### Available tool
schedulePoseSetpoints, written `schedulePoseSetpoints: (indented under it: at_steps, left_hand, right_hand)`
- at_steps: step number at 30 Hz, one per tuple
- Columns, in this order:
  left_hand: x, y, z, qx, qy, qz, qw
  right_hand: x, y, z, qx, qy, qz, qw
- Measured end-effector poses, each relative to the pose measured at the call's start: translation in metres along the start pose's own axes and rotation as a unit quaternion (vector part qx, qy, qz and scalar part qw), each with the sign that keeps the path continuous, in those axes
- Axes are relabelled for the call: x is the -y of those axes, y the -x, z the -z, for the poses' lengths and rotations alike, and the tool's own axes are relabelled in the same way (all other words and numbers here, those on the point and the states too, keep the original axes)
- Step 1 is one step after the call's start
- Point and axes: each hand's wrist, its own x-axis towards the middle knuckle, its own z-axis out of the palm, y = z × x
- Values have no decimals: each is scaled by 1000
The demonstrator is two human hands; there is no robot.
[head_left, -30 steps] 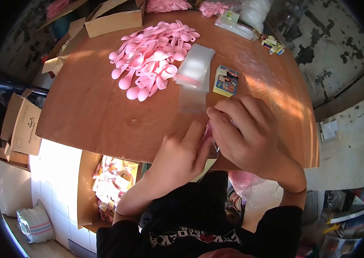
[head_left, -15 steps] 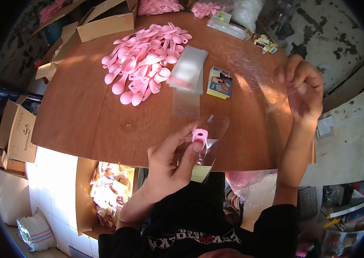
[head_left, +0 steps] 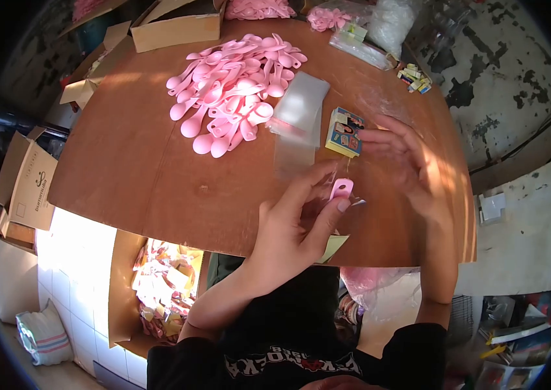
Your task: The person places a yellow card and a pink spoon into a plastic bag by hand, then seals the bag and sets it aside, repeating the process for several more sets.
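Near the table's front edge, my left hand point(head_left: 291, 227) pinches a pink spoon point(head_left: 341, 189) between thumb and fingers. Only the spoon's handle end with its hole shows; the hand hides the rest. Clear plastic surrounds it, and a pale yellow card point(head_left: 334, 248) sticks out below my thumb. My right hand point(head_left: 412, 166), slightly blurred, is open with fingers stretched toward a stack of printed cards point(head_left: 345, 132), fingertips right at its right side. Left of that stack lie flat clear plastic bags point(head_left: 302, 97). Farther left is a big heap of pink spoons point(head_left: 230, 88).
Cardboard boxes point(head_left: 176, 32) stand at the back left, beside bagged pink spoons point(head_left: 259, 8). Clear plastic packs point(head_left: 361, 51) and small cards point(head_left: 414, 78) lie at the back right. Below the table's left front, an open box point(head_left: 122, 292) holds many packed pieces point(head_left: 168, 279).
My right hand has come down and left from the table's right side to the card stack. My left hand, still holding the bagged spoon, has shifted slightly right.
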Motion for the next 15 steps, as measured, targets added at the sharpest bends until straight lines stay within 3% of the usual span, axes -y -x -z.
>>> schedulePoseSetpoints:
  at_steps: [1, 5, 6, 8, 10, 12, 13, 15]
  left_hand:
    - [6, -2, -3, 3, -20, -28, 999]
    - [1, 1, 0, 50, -42, 18, 998]
    - [3, 2, 0, 52, -15, -26, 998]
    - [4, 2, 6, 53, 9, -71, 996]
    - [5, -3, 18, 7, -106, -187, 977]
    - [5, -7, 22, 9, -103, -181, 978]
    - [3, -9, 24, 19, -147, -179, 973]
    - [-4, -17, 27, 32, -222, -193, 955]
  right_hand:
    - [11, 3, -20, -4, -31, 53, 998]
    - [25, 11, -41, -6, 41, 17, 999]
    - [32, 9, -40, -8, 40, 17, 999]
    - [43, 4, -39, -131, -26, 132, 982]
    - [36, -9, -36, -108, 15, 151, 983]
    - [32, -19, -34, -57, 105, 185, 975]
    - [37, -18, -40, -46, 75, 146, 985]
    - [39, -21, -41, -66, 76, 187, 977]
